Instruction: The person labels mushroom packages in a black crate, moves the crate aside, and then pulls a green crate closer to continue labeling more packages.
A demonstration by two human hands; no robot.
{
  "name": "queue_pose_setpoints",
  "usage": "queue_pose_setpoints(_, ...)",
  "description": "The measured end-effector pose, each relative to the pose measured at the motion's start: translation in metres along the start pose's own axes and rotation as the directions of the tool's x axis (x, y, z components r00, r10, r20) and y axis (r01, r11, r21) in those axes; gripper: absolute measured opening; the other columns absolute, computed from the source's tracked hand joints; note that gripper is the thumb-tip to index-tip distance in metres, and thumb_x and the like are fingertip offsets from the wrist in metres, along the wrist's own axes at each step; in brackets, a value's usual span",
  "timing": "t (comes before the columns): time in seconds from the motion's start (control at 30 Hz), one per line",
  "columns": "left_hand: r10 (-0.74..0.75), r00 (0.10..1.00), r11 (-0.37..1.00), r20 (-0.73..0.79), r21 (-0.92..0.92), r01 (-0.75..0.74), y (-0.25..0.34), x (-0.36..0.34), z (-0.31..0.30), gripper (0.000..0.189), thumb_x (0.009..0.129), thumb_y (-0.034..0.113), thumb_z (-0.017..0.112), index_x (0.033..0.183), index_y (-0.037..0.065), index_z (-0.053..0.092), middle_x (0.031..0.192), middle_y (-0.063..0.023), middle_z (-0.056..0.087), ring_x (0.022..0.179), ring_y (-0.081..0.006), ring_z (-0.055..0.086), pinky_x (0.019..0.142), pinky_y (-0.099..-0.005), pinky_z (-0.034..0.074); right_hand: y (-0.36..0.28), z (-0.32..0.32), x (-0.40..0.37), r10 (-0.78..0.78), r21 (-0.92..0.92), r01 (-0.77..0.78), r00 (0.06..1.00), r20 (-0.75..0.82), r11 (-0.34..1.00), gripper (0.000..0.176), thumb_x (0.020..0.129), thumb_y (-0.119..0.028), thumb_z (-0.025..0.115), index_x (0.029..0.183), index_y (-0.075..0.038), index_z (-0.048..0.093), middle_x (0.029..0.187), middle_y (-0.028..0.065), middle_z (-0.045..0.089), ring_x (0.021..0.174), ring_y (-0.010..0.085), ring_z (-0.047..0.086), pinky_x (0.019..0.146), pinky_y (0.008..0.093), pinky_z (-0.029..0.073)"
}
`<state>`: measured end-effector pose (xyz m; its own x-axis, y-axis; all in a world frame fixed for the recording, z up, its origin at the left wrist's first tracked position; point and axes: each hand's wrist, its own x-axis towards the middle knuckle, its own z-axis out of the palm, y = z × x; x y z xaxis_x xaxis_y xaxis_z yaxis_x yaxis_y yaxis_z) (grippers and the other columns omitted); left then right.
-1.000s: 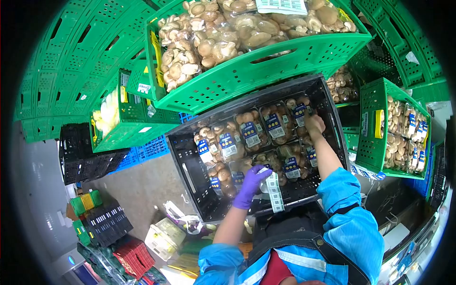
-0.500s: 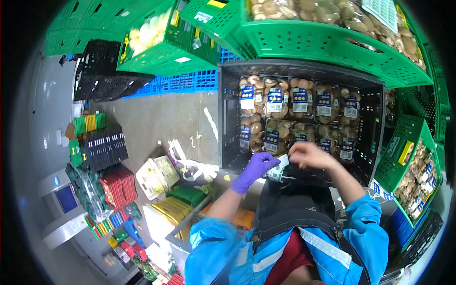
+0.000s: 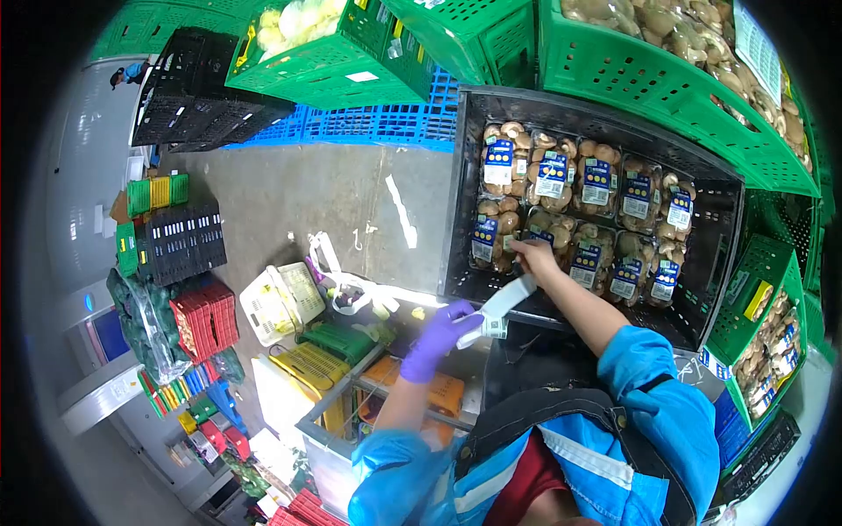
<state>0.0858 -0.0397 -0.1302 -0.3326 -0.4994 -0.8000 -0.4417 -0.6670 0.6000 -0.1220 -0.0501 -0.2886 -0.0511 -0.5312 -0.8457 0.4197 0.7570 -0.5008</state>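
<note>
My left hand (image 3: 441,336), in a purple glove, is closed on a strip of white labels with printed marks (image 3: 507,300). The strip's free end reaches up toward my right wrist. My right hand (image 3: 535,256) is bare, its fingers pinched on a small greenish sticker (image 3: 508,244) against a mushroom pack (image 3: 496,230) in the near row. Two rows of clear-wrapped mushroom packs with blue-and-white labels lie in the black crate (image 3: 456,188). Part of the second near-row pack (image 3: 548,226) is hidden behind my right hand.
A green crate of mushrooms (image 3: 649,83) stands beyond the black crate, another green crate (image 3: 745,289) to the right. A blue pallet (image 3: 368,127) lies behind. At left are a cream basket (image 3: 282,302), a yellow crate (image 3: 307,373) and black crates (image 3: 189,96). A person (image 3: 132,74) is far off.
My right hand has moved from near the label strip up to the near-row packs. My left hand has drawn down and left, with more of the strip showing. The camera view has shifted.
</note>
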Motion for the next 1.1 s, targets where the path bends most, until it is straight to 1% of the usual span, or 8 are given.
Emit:
queue_pose_setpoints(0.07, 0.317, 0.947, 0.947, 0.046, -0.072, -0.313, -0.011, -0.001, 0.003, 0.013, 0.076, 0.014, 0.066, 0.075, 0.005, 0.057, 0.074, 0.0003, 0.059, 0.075, -0.0077, 0.054, 0.072, -0.0253, 0.042, 0.024, 0.016, 0.031, -0.001, 0.000, 0.001, 0.979, -0.201, 1.000, 0.024, 0.074, -0.025, 0.069, 0.079, -0.002, 0.064, 0.058, 0.0025, 0.057, 0.037, 0.0092, 0.044, 0.038, 0.0233, 0.034)
queue_pose_setpoints(0.2, 0.105, 0.991, 0.991, 0.089, -0.088, -0.097, -0.007, -0.008, -0.003, 0.013, 0.077, 0.014, 0.065, 0.078, 0.004, 0.057, 0.083, -0.0012, 0.059, 0.080, -0.0102, 0.055, 0.077, -0.0265, 0.042, 0.027, 0.018, 0.042, -0.177, -0.524, -0.001, 0.941, -0.290, 0.851, 0.030, 0.072, -0.030, 0.067, 0.076, 0.000, 0.066, 0.067, 0.0126, 0.064, 0.051, 0.0208, 0.059, 0.051, 0.0319, 0.047)
queue_pose_setpoints(0.3, 0.045, 0.993, 0.989, 0.112, -0.144, -0.029, -0.004, 0.000, 0.000, 0.022, 0.079, 0.012, 0.061, 0.099, 0.004, 0.060, 0.090, -0.0052, 0.062, 0.083, -0.0121, 0.056, 0.076, -0.0260, 0.043, 0.012, 0.010, 0.036, -0.348, -0.904, 0.050, 0.931, -0.112, 0.424, 0.036, 0.075, -0.037, 0.058, 0.083, -0.002, 0.067, 0.087, 0.0185, 0.064, 0.083, 0.0338, 0.062, 0.074, 0.0417, 0.049)
queue_pose_setpoints(0.37, 0.071, 0.988, 0.965, 0.136, -0.260, -0.034, 0.025, -0.002, 0.009, 0.027, 0.079, 0.013, 0.060, 0.104, 0.003, 0.059, 0.092, -0.0061, 0.062, 0.084, -0.0125, 0.057, 0.076, -0.0253, 0.044, -0.005, 0.000, 0.019, -0.266, -0.797, 0.138, 0.964, -0.029, 0.589, 0.036, 0.075, -0.035, 0.062, 0.082, -0.001, 0.065, 0.084, 0.0158, 0.065, 0.073, 0.0297, 0.063, 0.067, 0.0381, 0.049)
queue_pose_setpoints(0.47, 0.119, 0.980, 0.923, 0.161, -0.383, -0.049, 0.025, 0.016, 0.017, 0.034, 0.080, 0.014, 0.058, 0.112, 0.002, 0.057, 0.094, -0.0074, 0.062, 0.085, -0.0134, 0.058, 0.076, -0.0250, 0.046, -0.036, -0.010, -0.046, -0.084, -0.220, 0.166, 0.937, 0.339, 0.961, 0.030, 0.079, -0.032, 0.065, 0.089, -0.003, 0.061, 0.070, 0.0039, 0.059, 0.056, 0.0113, 0.054, 0.051, 0.0251, 0.043)
queue_pose_setpoints(0.6, 0.129, 0.964, 0.953, 0.234, -0.299, -0.055, 0.032, 0.027, 0.021, 0.029, 0.078, 0.007, 0.055, 0.105, -0.002, 0.060, 0.094, -0.0090, 0.064, 0.084, -0.0151, 0.061, 0.078, -0.0270, 0.048, -0.066, -0.026, -0.127, -0.080, -0.212, 0.270, 0.772, 0.630, 0.939, 0.024, 0.080, -0.021, 0.066, 0.093, -0.004, 0.057, 0.071, -0.0004, 0.056, 0.061, 0.0053, 0.052, 0.053, 0.0204, 0.042)
queue_pose_setpoints(0.93, 0.119, 0.961, 0.993, 0.251, -0.014, -0.119, 0.036, 0.020, 0.041, 0.022, 0.070, 0.011, 0.060, 0.088, 0.002, 0.065, 0.078, -0.0040, 0.061, 0.066, -0.0099, 0.056, 0.061, -0.0221, 0.044, -0.050, -0.058, -0.146, -0.217, -0.380, 0.600, 0.692, 0.689, 0.704, 0.018, 0.078, -0.018, 0.066, 0.081, -0.002, 0.060, 0.066, 0.0012, 0.058, 0.059, 0.0062, 0.052, 0.057, 0.0218, 0.043)
queue_pose_setpoints(1.1, 0.025, 0.969, 0.999, 0.246, 0.029, -0.033, -0.034, -0.020, -0.012, 0.019, 0.069, 0.014, 0.059, 0.083, 0.002, 0.065, 0.067, -0.0011, 0.057, 0.059, -0.0077, 0.051, 0.056, -0.0206, 0.041, -0.029, -0.091, -0.107, -0.147, -0.184, 0.232, 0.912, 0.383, 0.955, 0.011, 0.080, -0.016, 0.063, 0.079, -0.005, 0.062, 0.067, -0.0019, 0.055, 0.059, 0.0059, 0.049, 0.052, 0.0213, 0.040)
